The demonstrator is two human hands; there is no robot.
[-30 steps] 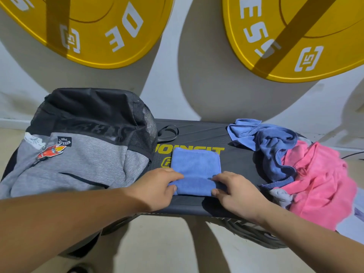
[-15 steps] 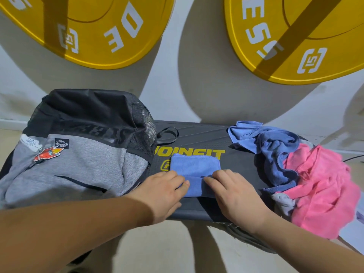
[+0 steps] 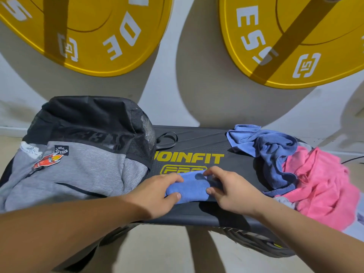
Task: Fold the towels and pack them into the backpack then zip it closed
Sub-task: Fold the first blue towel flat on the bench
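A small folded blue towel (image 3: pixel 192 187) lies on the black step platform (image 3: pixel 197 211) in front of me. My left hand (image 3: pixel 157 196) grips its left end, thumb in front and fingers over the top. My right hand (image 3: pixel 230 189) pinches its right end between thumb and fingers. The grey and black backpack (image 3: pixel 78 160) lies on its side at the left, its opening hidden from me. A crumpled blue towel (image 3: pixel 269 150) and a crumpled pink towel (image 3: pixel 319 186) are heaped at the platform's right end.
Two big yellow weight plates (image 3: pixel 94 36) (image 3: pixel 291 40) lean against the white wall behind the platform. The platform's front edge drops to a pale floor (image 3: pixel 157 253). A black strap loop (image 3: pixel 167 139) sticks out beside the backpack.
The blue towel has been folded over again and is now a narrower bundle. Both hands went from pressing on its near edge to gripping its two ends.
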